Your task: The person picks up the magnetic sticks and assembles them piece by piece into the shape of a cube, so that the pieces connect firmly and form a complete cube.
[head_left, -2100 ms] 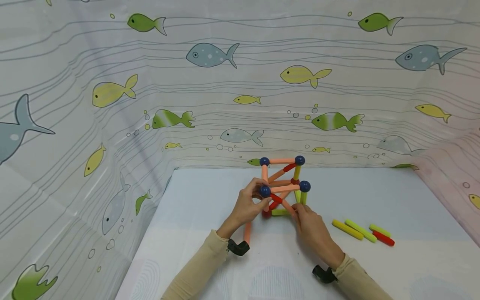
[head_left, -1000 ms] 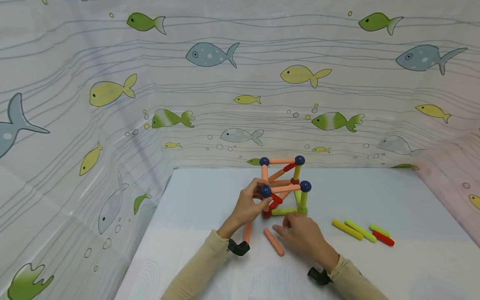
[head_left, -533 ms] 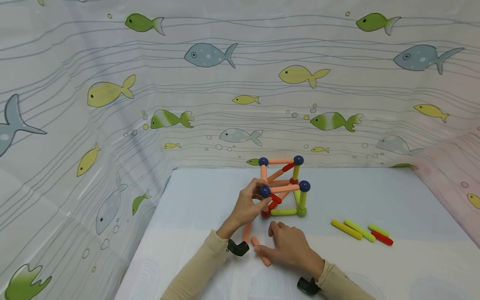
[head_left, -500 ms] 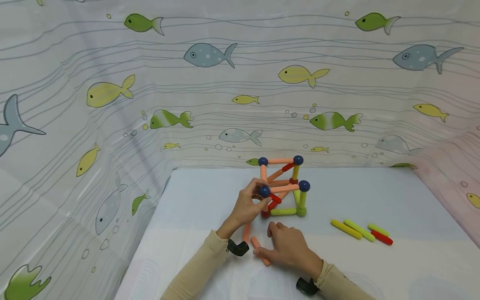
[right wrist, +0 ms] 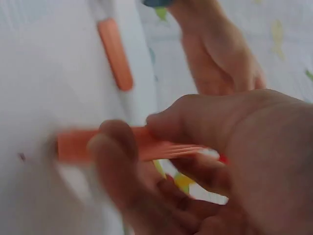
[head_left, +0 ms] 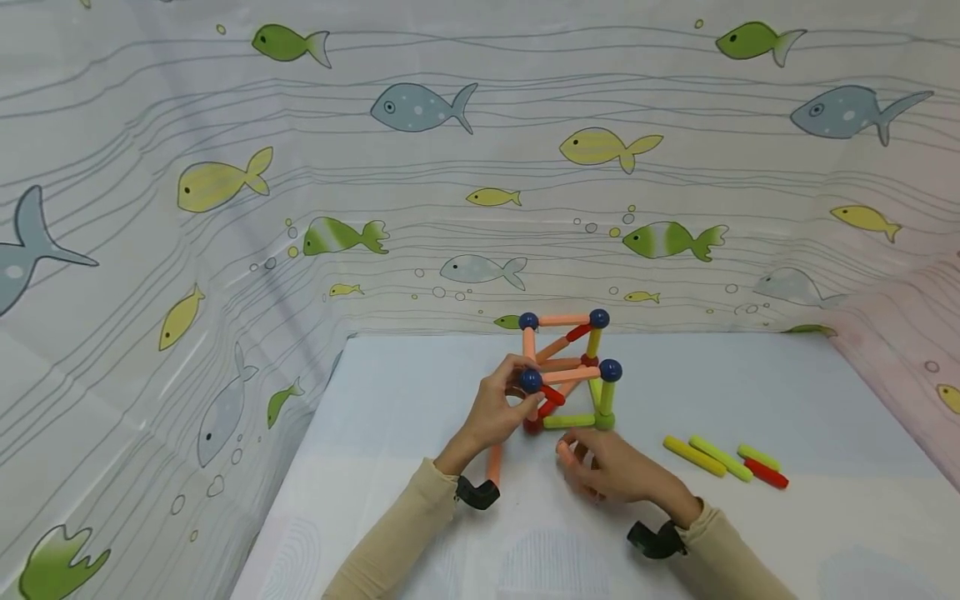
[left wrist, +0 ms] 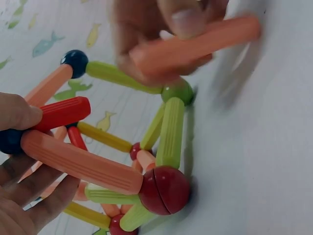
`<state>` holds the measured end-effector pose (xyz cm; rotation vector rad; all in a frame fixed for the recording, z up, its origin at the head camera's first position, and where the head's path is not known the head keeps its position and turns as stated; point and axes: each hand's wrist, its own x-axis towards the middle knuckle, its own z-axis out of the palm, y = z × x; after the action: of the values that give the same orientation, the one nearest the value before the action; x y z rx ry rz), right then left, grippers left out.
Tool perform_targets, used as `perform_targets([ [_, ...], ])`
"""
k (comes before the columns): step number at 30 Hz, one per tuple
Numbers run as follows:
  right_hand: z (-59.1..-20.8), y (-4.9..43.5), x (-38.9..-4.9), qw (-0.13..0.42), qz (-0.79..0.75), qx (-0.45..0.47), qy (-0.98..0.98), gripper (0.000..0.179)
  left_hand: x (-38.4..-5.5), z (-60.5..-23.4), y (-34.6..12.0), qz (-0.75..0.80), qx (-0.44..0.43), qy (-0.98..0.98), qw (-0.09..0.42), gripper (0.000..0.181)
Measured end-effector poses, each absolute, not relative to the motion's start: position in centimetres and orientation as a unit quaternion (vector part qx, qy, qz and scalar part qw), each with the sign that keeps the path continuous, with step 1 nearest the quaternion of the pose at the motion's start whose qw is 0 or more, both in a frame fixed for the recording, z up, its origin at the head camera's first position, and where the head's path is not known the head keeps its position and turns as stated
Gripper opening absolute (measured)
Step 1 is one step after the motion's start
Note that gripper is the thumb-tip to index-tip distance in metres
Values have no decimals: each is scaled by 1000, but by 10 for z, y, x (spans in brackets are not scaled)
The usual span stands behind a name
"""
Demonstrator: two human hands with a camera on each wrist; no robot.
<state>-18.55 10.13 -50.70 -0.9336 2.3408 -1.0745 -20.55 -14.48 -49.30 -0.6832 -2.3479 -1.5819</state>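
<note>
A cube-like frame of magnetic building sticks and balls stands on the table, with blue balls on top and a green ball [head_left: 604, 420] at its lower right. My left hand [head_left: 491, 408] grips the near left upper corner, at a blue ball [head_left: 531, 381]. The thumb lies on a short red stick [left wrist: 66, 112] that slants from this ball, its other end free. Just in front of the frame, my right hand [head_left: 622, 471] pinches an orange stick [left wrist: 195, 44] between thumb and fingers, apart from the frame. The right wrist view is blurred around that stick [right wrist: 78, 145].
Another orange stick [head_left: 495, 463] lies by the left wrist. To the right lie a yellow stick [head_left: 694, 456], a long green stick [head_left: 721, 457], a short green stick [head_left: 759, 457] and a red stick [head_left: 766, 473]. A fish-patterned sheet [head_left: 420, 192] hangs behind the table.
My right hand took the orange stick off the frame's front, laid it on the table, then picked it up again and moved back towards the frame. My left hand stayed put.
</note>
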Motion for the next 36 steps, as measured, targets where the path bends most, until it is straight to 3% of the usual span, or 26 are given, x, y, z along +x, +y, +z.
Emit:
perform_targets([
  [4,-502,120,-196,168,-477,-264,821,20,-205,-492,-145,-532,-237,-804,117,43],
  [10,-499,122,-197,114,-473,-249,838,34,-205,-492,-145,-527,-239,-806,123,43],
  [19,-505,92,-182,-70,-315,-226,919,16,-203,-492,-145,-529,-236,-806,122,43],
  [24,-507,80,-180,-98,-276,-191,937,19,-204,-492,-145,-524,-239,-807,127,43],
  [36,-513,72,-186,-153,-266,-218,927,27,-205,-493,-144,-528,-232,-808,124,43],
])
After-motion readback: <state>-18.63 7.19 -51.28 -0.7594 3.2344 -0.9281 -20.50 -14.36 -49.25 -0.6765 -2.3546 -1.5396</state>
